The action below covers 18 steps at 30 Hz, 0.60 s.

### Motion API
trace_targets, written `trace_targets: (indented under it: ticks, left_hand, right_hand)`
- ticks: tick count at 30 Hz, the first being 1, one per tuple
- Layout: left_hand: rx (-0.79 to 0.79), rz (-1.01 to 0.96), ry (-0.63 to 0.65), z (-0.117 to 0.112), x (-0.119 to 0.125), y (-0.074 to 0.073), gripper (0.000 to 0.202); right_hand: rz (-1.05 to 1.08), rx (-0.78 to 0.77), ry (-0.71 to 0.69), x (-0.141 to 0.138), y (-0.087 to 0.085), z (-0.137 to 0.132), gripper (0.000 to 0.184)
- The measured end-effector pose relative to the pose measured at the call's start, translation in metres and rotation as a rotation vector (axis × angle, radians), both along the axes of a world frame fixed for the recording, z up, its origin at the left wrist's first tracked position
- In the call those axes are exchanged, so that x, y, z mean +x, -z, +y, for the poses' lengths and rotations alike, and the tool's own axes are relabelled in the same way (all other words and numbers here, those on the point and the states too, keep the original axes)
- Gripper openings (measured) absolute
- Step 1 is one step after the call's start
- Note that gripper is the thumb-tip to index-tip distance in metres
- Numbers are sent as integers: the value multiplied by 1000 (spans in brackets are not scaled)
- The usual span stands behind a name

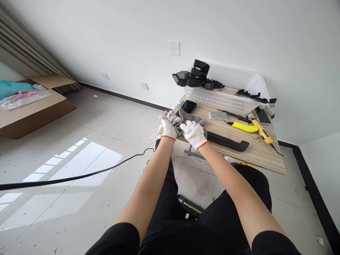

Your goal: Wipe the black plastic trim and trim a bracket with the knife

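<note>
Both my hands wear white knit gloves with orange cuffs and are close together at the table's left front corner. My left hand (170,126) is closed at the left edge of a crumpled grey cloth (198,119); what lies inside its curled fingers is hidden. My right hand (193,132) is closed on the cloth, knuckles up. From beside the right hand a long black plastic part (228,141) with a bent end runs rightward along the table's front; its left end is hidden by the hand and cloth.
On the wooden table (265,156) lie a black phone (189,106), a pale flat device (218,115), a yellow-handled knife (243,127), a yellow corded tool (261,131) and another phone (262,115). A white basket (220,101) holds black parts. A black cable (79,177) crosses at left.
</note>
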<state>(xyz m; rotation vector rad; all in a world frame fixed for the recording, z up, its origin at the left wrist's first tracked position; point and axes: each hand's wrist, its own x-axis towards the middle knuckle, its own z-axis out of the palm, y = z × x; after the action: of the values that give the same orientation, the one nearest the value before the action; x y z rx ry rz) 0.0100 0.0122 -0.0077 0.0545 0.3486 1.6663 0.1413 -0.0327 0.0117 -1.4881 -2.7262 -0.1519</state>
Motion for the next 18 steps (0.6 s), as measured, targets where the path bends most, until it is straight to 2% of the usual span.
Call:
trace_targets:
  ticks: [4, 7, 12, 15, 18]
  left_hand:
    - [3, -5, 12, -1, -3, 2, 41]
    - [-35, 13, -5, -1, -3, 1, 40]
    - [-46, 13, 15, 1, -5, 2, 35]
    - [-66, 32, 10, 1, -6, 1, 37]
    - [-82, 58, 4, 1, -4, -2, 38]
  right_hand:
    - [30, 21, -57, 16, -1, -9, 33]
    - [56, 26, -63, 45, -4, -20, 36]
    - [53, 89, -76, 131, -6, -51, 37]
    - [47, 109, -19, 187, -4, -70, 31]
    - [145, 96, 53, 229, -2, -82, 28]
